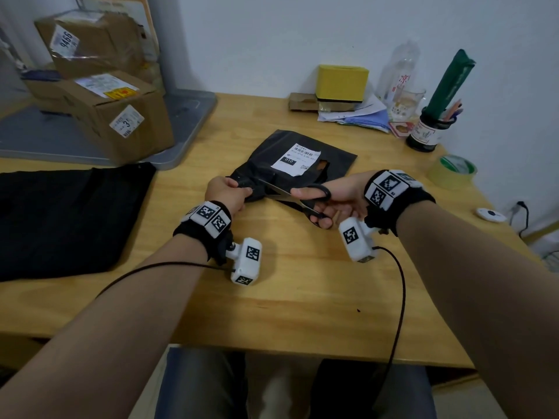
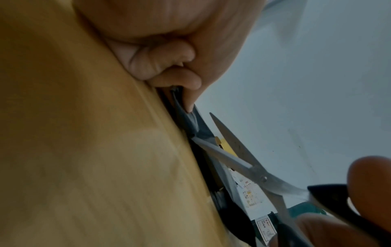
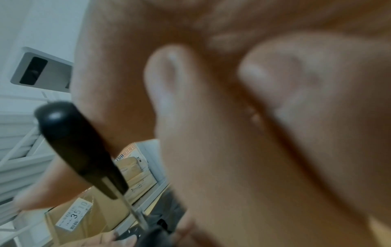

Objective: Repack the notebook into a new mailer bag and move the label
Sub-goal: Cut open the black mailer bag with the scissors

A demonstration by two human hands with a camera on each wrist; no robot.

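A black mailer bag (image 1: 329, 155) with a white shipping label (image 1: 296, 158) lies mid-table on the wooden desk (image 1: 302, 282). My left hand (image 1: 227, 193) pinches the bag's near left corner (image 2: 190, 120). My right hand (image 1: 329, 201) holds black-handled scissors (image 1: 305, 195), fingers through the loops. The blades (image 2: 232, 150) stand apart at the bag's near edge, one blade under the plastic. In the right wrist view only a black scissor handle (image 3: 78, 150) and my fingers show. A second, flat black mailer bag (image 1: 66, 219) lies at the left. The notebook is hidden.
Cardboard parcels (image 1: 121, 116) sit on a grey tray (image 1: 187, 125) at the back left. At the back right are a yellow box (image 1: 341, 83), papers, a plastic bottle (image 1: 399, 71), a pen jar (image 1: 426, 131) and a tape roll (image 1: 453, 172). Cables trail from both wrists.
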